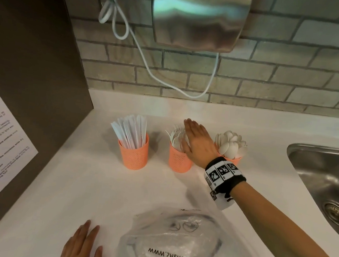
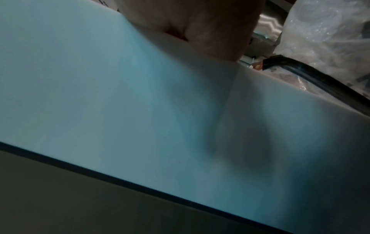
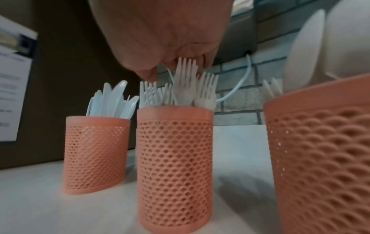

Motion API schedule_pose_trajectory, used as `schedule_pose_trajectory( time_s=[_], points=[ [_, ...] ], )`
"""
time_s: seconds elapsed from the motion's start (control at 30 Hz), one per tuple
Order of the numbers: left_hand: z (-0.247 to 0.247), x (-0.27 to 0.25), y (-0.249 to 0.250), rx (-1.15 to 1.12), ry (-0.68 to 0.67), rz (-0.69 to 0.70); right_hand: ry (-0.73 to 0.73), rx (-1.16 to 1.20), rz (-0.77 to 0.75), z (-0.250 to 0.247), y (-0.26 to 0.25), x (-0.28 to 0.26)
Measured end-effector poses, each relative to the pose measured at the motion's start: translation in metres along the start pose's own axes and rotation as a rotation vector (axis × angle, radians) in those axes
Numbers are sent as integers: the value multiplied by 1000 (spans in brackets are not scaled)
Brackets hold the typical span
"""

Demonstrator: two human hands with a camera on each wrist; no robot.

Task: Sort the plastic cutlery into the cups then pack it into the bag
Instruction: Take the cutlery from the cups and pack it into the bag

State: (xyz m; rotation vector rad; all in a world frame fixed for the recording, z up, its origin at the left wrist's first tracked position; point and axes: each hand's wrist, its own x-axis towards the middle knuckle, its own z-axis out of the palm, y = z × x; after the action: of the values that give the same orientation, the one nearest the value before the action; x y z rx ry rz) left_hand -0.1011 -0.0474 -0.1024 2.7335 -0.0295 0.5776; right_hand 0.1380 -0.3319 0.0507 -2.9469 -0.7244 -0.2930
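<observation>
Head, left-wrist and right-wrist views. 3 coral mesh cups stand in a row toward the rear edge of the worktop: the knife cup nearest the left wall, the fork cup in the middle, the spoon cup nearest the sink. No loose cutlery shows on the worktop, so sorting appears complete and packing appears to be the step in hand. The right hand is extended flat over the forks, fingers straight and pressed together; the right-wrist view shows tine tips at the fingers, but no pinch or grasp is visible. The left hand lies flat on the worktop near its front edge, fingers straight and slightly spread, just beside the clear plastic bag, 1 in number, which lies crumpled at the front edge. The next move probably calls for curling the fingers around the fork bundle, or the cup itself, and carrying it to the bag, whose mouth must first be opened. Individual utensils are too crowded to count.
</observation>
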Motion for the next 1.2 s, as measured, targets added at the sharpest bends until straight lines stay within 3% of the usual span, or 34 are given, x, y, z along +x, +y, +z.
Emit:
schedule_pose_trajectory(
  time_s=[0.13,0.4,0.6,0.67,0.77,0.87,0.97,1.07,1.2],
  points=[
    [4,-1,0,-5,2,-3,-25,-39,-73,9,-5,-2],
    [6,0,-2,-3,-22,1,-26,-61,-10,11,-5,-4],
    [7,-2,-4,-21,-33,1,189,361,45,-10,-10,-38],
    [7,-2,-4,-33,-28,11,106,546,86,-19,-11,-60],
    [6,-2,-8,-35,36,39,-239,718,179,-37,-15,-103],
    [7,-3,-9,-46,49,32,-423,712,109,-52,-30,-145],
    [6,-4,-6,-67,39,8,-603,499,17,-51,-62,-172],
    [7,-5,-9,-93,1,-5,-635,258,-43,-28,-101,-184],
    [5,-7,-11,-120,-71,-24,-662,189,14,10,-132,-191]
  ],
)
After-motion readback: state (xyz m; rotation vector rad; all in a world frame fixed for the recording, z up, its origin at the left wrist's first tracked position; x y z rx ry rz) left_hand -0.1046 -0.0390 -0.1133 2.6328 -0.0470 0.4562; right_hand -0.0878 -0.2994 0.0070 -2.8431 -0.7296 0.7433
